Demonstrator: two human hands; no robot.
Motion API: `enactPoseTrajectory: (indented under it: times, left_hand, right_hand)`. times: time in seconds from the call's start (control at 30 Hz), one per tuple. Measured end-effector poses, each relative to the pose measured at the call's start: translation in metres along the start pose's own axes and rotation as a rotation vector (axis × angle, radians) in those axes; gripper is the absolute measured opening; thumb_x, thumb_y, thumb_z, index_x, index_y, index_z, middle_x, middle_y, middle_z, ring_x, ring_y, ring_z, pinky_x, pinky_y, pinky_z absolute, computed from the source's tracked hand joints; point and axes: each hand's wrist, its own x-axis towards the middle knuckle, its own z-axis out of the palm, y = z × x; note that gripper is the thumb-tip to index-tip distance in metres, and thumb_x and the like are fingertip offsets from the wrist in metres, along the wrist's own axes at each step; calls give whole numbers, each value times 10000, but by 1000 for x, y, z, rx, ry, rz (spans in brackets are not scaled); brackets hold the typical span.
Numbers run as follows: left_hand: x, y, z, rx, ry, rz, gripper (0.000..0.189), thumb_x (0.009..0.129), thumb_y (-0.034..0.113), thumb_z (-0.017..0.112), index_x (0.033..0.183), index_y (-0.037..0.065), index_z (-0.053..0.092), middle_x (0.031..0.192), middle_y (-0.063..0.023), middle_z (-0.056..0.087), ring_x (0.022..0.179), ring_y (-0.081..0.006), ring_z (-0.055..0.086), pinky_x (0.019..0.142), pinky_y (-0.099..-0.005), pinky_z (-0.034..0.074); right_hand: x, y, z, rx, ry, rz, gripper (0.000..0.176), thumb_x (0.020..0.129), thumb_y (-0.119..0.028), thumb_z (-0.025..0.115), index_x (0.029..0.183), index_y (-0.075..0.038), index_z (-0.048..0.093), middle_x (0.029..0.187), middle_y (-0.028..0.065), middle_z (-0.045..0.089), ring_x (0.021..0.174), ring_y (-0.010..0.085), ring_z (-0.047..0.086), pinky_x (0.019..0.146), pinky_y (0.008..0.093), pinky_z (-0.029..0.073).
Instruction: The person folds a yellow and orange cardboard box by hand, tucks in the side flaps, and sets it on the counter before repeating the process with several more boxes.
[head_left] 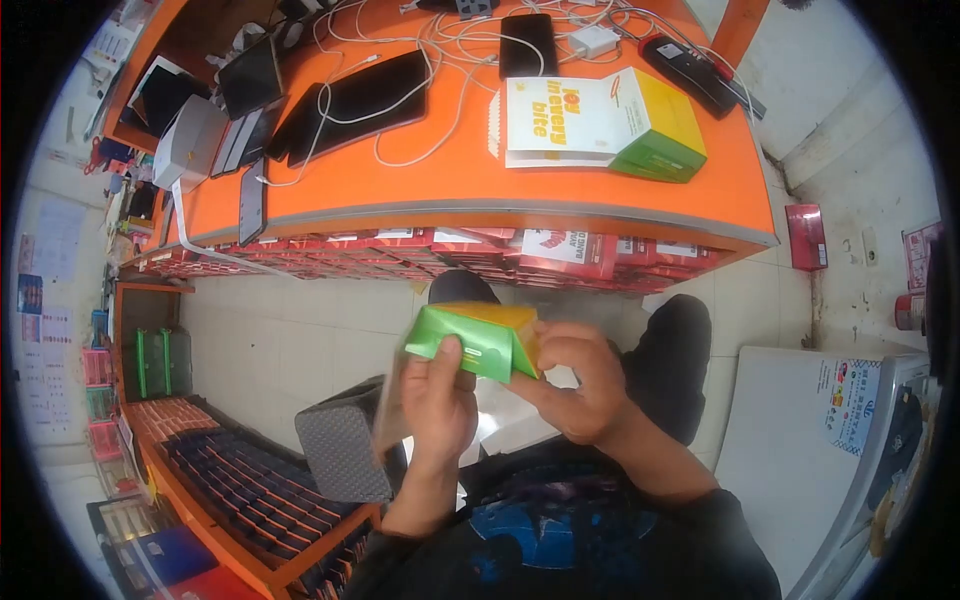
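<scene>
A green and yellow cardboard carton (470, 345) is held up in front of my body, its green flap facing me. My left hand (440, 405) grips its near left side, the thumb lying on the green panel. At the right end, the fingers of my right hand (575, 380) are closed on the carton's edge. Behind and below it, white sheet-like material (510, 420) shows over my lap, partly hidden by my hands. A similar white, yellow and green carton (570, 120) lies on its side on the orange desk (450, 185), printed "joy in every bite".
Tablets (375, 105), phones and tangled white cables cover the desk's left and back. Red boxes (570, 255) are packed under the desktop. A dark woven stool (345, 445) stands at my left, an orange rack (240, 480) beyond it, and a white cabinet (790, 440) at my right.
</scene>
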Motion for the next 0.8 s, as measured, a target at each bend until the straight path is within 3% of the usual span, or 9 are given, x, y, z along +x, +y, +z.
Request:
enactPoseTrajectory:
  times: [0.2, 0.37, 0.5, 0.6, 0.7, 0.8]
  left_hand:
    - [-6, -7, 5, -39, -29, -8, 302, 1133, 125, 615, 1412, 16, 653, 1346, -82, 724, 1211, -159, 683, 1048, -339, 536]
    - [-7, -8, 3, 302, 1, 250, 227, 1099, 83, 666, 1292, -19, 728, 1216, -85, 772, 1086, -130, 702, 966, -293, 539]
    - [-10, -3, 14, 319, 31, 311, 189, 1085, 57, 681, 1232, -34, 755, 1170, -95, 782, 1036, -129, 709, 940, -294, 548]
    - [-13, -2, 18, 361, 33, 327, 201, 1085, 52, 679, 1243, -50, 747, 1172, -102, 783, 1042, -130, 707, 951, -296, 546]
    - [-15, -5, 17, 507, 3, 365, 235, 1109, 119, 652, 1261, -44, 729, 1198, -95, 767, 1074, -146, 706, 964, -319, 547]
    - [-13, -6, 11, 456, -23, 379, 219, 1088, 42, 663, 1267, -58, 742, 1200, -108, 777, 1056, -148, 709, 964, -296, 541]
  right_hand:
    - [5, 0, 5, -61, -44, -10, 292, 775, 11, 875, 1044, 10, 761, 1076, 166, 725, 1041, 378, 727, 863, 417, 636]
    - [12, 1, -2, 8, -50, 30, 301, 809, 17, 895, 957, 11, 633, 1031, 177, 740, 1022, 379, 752, 893, 449, 641]
    - [11, 2, -10, 5, -81, 53, 288, 805, -2, 889, 1000, 8, 676, 1067, 178, 734, 1057, 384, 738, 944, 458, 640]
    - [13, 4, -12, -134, -122, -93, 304, 793, -25, 884, 1052, -11, 726, 1085, 175, 710, 1078, 369, 715, 964, 455, 646]
    - [11, 2, -10, -157, -129, -29, 350, 770, -43, 883, 1098, -37, 762, 1066, 154, 679, 1072, 342, 695, 991, 457, 645]
    - [13, 0, -7, -111, -93, 48, 334, 785, -22, 881, 1099, -28, 766, 1024, 131, 657, 1051, 319, 688, 941, 425, 644]
